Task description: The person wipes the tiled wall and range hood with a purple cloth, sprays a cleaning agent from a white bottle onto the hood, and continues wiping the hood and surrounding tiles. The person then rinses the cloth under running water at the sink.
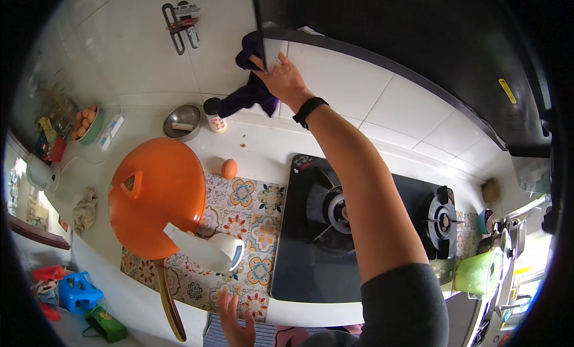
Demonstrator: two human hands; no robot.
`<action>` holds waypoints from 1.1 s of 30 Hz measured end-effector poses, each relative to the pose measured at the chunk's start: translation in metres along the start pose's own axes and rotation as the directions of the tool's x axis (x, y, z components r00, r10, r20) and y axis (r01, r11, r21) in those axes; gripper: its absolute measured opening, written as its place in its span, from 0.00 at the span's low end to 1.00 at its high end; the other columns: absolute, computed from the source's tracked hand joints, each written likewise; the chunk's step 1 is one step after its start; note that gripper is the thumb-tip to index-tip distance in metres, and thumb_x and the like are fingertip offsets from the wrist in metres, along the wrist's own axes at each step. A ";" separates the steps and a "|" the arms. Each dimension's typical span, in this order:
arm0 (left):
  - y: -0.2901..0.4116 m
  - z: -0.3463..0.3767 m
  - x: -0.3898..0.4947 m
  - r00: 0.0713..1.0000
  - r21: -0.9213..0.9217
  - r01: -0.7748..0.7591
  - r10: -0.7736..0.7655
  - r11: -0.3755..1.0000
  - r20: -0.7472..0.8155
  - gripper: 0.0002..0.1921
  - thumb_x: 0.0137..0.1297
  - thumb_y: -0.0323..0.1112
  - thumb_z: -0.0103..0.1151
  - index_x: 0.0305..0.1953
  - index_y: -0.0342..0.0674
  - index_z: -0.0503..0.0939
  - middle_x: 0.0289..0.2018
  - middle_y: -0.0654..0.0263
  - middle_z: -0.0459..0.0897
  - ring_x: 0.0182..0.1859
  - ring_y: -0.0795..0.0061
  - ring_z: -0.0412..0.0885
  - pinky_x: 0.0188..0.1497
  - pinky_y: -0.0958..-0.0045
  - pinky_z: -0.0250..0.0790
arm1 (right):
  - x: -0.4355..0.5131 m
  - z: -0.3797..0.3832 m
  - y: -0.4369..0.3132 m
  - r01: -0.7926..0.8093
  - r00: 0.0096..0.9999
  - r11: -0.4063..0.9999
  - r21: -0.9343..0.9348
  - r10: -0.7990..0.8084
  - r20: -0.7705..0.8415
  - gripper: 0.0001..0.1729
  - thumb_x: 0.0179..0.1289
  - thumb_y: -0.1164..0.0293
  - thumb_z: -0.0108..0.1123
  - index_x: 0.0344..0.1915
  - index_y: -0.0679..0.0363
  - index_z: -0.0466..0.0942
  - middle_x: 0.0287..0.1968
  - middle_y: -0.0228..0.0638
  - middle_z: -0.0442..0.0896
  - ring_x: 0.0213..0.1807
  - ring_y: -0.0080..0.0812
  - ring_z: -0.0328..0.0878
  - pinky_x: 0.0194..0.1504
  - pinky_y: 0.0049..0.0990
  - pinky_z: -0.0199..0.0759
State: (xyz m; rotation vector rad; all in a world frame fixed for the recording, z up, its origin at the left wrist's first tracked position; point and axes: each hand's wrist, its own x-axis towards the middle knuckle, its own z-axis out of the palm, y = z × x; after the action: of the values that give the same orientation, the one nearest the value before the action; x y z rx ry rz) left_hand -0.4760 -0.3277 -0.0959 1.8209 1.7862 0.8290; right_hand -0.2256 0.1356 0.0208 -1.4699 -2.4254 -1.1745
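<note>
My right hand point(287, 81) is raised at the left end of a black range hood point(381, 42). It grips a dark purple cloth point(252, 95) against the hood's edge panel, and part of the cloth hangs below. My left hand point(236, 320) is low at the counter's front edge, fingers apart, holding nothing. Nearest to it is a white plastic bottle point(202, 252) on a patterned mat point(264, 232). Beside the bottle sits a pan with an orange lid point(157, 190), its handle point(169, 297) jutting over the counter edge. A brown egg point(229, 169) lies at the mat's back edge.
A two-burner gas hob point(314, 275) lies under my right arm. Along the back wall stand a metal bowl point(192, 132) and a black-capped jar point(219, 123). Farther left are a bowl of eggs point(93, 131), a power strip point(110, 131) and a crumpled rag point(85, 210).
</note>
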 end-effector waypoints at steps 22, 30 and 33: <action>0.052 0.006 0.056 0.960 -0.172 -0.189 0.218 0.967 0.176 0.26 0.56 0.25 0.53 0.59 0.30 0.63 0.62 0.42 0.57 0.62 0.44 0.62 0.61 0.55 0.60 | -0.092 0.048 0.035 -0.385 0.918 0.922 0.052 0.376 0.124 0.25 0.61 0.70 0.46 0.59 0.63 0.66 0.49 0.48 0.75 0.53 0.48 0.70 0.59 0.39 0.59; 0.186 0.044 0.101 0.855 -0.137 -0.398 0.421 0.907 0.302 0.30 0.57 0.27 0.54 0.62 0.34 0.60 0.64 0.40 0.51 0.64 0.40 0.55 0.63 0.49 0.53 | -0.266 0.073 0.047 -0.437 0.723 0.620 0.651 -0.188 0.665 0.23 0.56 0.75 0.48 0.54 0.53 0.74 0.49 0.42 0.79 0.53 0.43 0.73 0.53 0.37 0.67; 0.246 0.071 0.109 0.779 -0.044 -0.557 0.540 0.829 0.318 0.31 0.58 0.28 0.53 0.64 0.35 0.59 0.65 0.41 0.50 0.65 0.41 0.54 0.63 0.49 0.52 | -0.330 0.070 0.108 -0.515 0.621 0.634 0.577 -0.188 0.761 0.22 0.57 0.74 0.49 0.54 0.54 0.74 0.49 0.41 0.79 0.52 0.42 0.74 0.53 0.36 0.67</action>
State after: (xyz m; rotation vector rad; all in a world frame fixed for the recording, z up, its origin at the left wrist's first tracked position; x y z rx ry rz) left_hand -0.2518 -0.2264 0.0344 2.4031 1.0831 0.6293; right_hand 0.0585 -0.0332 -0.1066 -2.0030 -2.4823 0.7499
